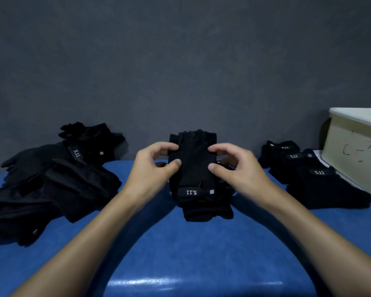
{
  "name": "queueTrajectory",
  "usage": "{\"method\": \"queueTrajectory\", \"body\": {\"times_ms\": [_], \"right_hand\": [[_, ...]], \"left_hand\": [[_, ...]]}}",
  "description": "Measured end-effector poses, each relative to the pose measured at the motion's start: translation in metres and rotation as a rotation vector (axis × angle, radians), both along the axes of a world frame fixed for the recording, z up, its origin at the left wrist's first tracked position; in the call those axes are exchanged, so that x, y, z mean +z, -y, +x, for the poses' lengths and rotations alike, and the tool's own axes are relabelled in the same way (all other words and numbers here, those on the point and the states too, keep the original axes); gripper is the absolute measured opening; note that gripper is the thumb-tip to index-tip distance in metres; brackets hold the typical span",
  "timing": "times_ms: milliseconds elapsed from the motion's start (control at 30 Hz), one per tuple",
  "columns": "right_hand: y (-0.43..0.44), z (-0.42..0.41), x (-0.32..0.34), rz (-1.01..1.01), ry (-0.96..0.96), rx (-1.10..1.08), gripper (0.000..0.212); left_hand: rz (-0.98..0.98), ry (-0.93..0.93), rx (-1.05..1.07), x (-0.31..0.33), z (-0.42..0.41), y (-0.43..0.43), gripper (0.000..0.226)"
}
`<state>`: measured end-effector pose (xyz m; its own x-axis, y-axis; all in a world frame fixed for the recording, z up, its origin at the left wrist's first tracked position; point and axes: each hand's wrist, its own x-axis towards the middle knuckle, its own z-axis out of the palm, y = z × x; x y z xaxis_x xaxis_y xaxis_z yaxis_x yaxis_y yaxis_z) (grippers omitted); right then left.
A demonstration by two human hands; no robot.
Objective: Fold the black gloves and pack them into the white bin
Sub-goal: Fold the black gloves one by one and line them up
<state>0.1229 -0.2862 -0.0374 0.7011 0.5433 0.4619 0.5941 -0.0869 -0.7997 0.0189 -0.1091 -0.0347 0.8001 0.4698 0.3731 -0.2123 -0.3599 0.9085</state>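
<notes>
On the glossy blue padded table (180, 254), at the centre of the view, a black fabric fingerless glove (194, 168) is held up with its finger openings pointing to twelve o'clock and its wrist strap toward six; the strap carries a grey "5.11" label that reads upside down from here, with a small grey square tab just to its three o'clock side. Beneath it a second layer of black fabric shows at the lower edge, so this may be a pair stacked together, though I cannot tell for certain. The left hand (152, 168) pinches the glove's nine o'clock edge between thumb and curled fingers, and the right hand (236, 166) pinches the three o'clock edge the same way; both forearms are bare. At nine o'clock lies a loose heap of black gloves (58, 181), too tangled to count, with one "5.11" strap label readable near its top and one small grey tab beside it. At three o'clock sits a tidy row of folded black gloves (313, 172), with three "5.11" labels legible, one behind another. Just beyond that row, at the far three o'clock edge, stands the white plastic bin (356, 151), its side marked with faint dark scribbles that I cannot read. A plain dark grey wall (180, 61) fills the twelve o'clock half.
</notes>
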Motion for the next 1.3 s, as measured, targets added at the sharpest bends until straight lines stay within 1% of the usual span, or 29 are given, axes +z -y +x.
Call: {"method": "queueTrajectory", "body": {"times_ms": [100,200,267,400,467,567,667,800,833,900,967,1000,1067,1167,1233,1300], "right_hand": [[0.003,-0.001,0.007,0.025,-0.033,-0.015,0.034],[0.005,0.004,0.008,-0.011,-0.065,-0.068,0.035],[0.005,0.01,0.003,-0.093,-0.069,-0.103,0.035],[0.004,0.019,-0.011,-0.322,-0.014,-0.118,0.042],[0.004,0.02,-0.014,-0.379,-0.004,-0.108,0.045],[0.002,0.022,-0.014,-0.385,-0.008,-0.107,0.046],[0.002,0.022,-0.016,-0.401,0.002,-0.09,0.045],[0.008,0.024,-0.015,-0.358,-0.026,-0.134,0.03],[0.012,0.026,-0.013,-0.353,-0.029,-0.162,0.027],[0.021,0.029,-0.01,-0.366,-0.037,-0.199,0.021],[0.032,0.028,-0.006,-0.407,-0.073,-0.182,0.013],[0.037,0.027,-0.005,-0.437,-0.091,-0.164,0.011],[0.041,0.025,-0.006,-0.485,-0.111,-0.135,0.011],[0.038,0.024,-0.011,-0.506,-0.095,-0.128,0.009],[0.034,0.022,-0.013,-0.504,-0.068,-0.129,0.005],[0.031,0.021,-0.014,-0.497,-0.019,-0.146,0.007]], "left_hand": [[-0.07,-0.003,-0.042,0.005,-0.002,0.003,0.036],[-0.136,-0.082,-0.099,0.003,0.001,0.004,0.039],[-0.153,-0.149,-0.121,-0.002,0.003,0.006,0.038],[-0.045,-0.272,-0.105,-0.014,0.005,0.009,0.037],[0.001,-0.293,-0.093,-0.017,0.007,0.008,0.038],[0.032,-0.294,-0.073,-0.017,0.008,0.006,0.039],[0.049,-0.342,-0.079,-0.017,0.007,0.008,0.034],[0.102,-0.398,-0.061,-0.02,0.005,0.006,0.03],[0.144,-0.392,-0.031,-0.02,0.005,0.005,0.027],[0.306,-0.345,0.024,-0.022,0.003,0.004,0.024],[0.437,-0.267,-0.031,-0.024,0.002,0.006,0.028],[0.489,-0.263,-0.084,-0.026,0.001,0.008,0.034],[0.596,-0.327,-0.161,-0.03,-0.002,0.013,0.049],[0.716,-0.44,-0.186,-0.037,-0.004,0.018,0.045],[0.754,-0.469,-0.199,-0.04,-0.006,0.018,0.047],[0.786,-0.486,-0.21,-0.041,-0.007,0.018,0.048]]}}
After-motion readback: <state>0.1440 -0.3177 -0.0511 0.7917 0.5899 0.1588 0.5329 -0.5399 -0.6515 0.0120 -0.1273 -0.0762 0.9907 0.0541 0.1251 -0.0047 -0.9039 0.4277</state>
